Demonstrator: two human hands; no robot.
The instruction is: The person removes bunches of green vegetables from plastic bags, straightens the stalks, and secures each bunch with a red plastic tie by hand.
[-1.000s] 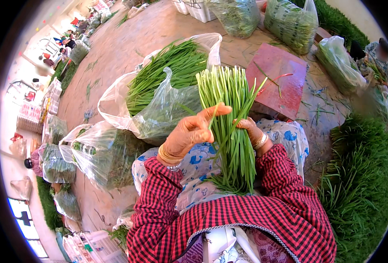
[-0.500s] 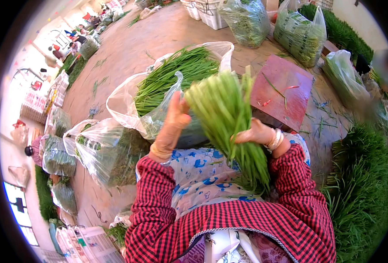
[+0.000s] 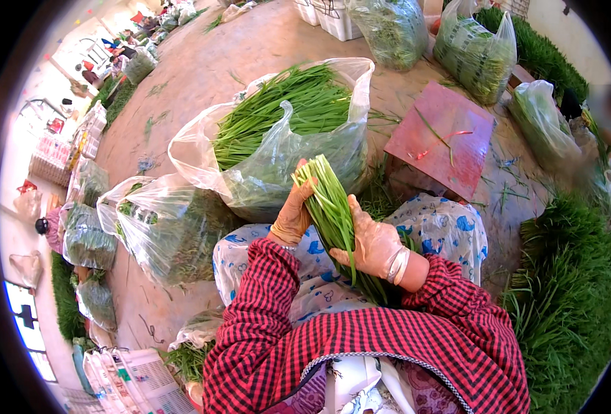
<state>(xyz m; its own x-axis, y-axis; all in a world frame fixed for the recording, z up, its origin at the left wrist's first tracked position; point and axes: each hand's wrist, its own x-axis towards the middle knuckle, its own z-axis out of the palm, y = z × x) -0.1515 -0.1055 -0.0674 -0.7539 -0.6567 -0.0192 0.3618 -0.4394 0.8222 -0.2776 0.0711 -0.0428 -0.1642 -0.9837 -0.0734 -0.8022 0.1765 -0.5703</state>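
A bunch of green chives [image 3: 329, 210] is held between my two hands over my lap, tilted with its pale cut ends up and its leafy end towards my body. My left hand [image 3: 295, 212] is closed about the bunch's left side near the pale ends, with some fingers hidden behind it. Lower down, my right hand [image 3: 374, 243] grips the bunch from the right, its thumb across the stems. Just beyond my hands stands a large clear plastic bag [image 3: 264, 190], gaping at the top. Long chives [image 3: 285, 107] lie heaped inside it.
A red board [image 3: 447, 141] with a few loose stems stands ahead right. Piled greens [image 3: 567, 297] line my right side. Another clear bag [image 3: 174, 228] sits at my left, and filled bags [image 3: 481, 58] stand at the far right. A person [image 3: 52, 228] is at the left edge.
The bunch has come down and closer to me and looks narrower. My left hand, formerly open beside it, has closed on it. My right hand has moved left and down with it.
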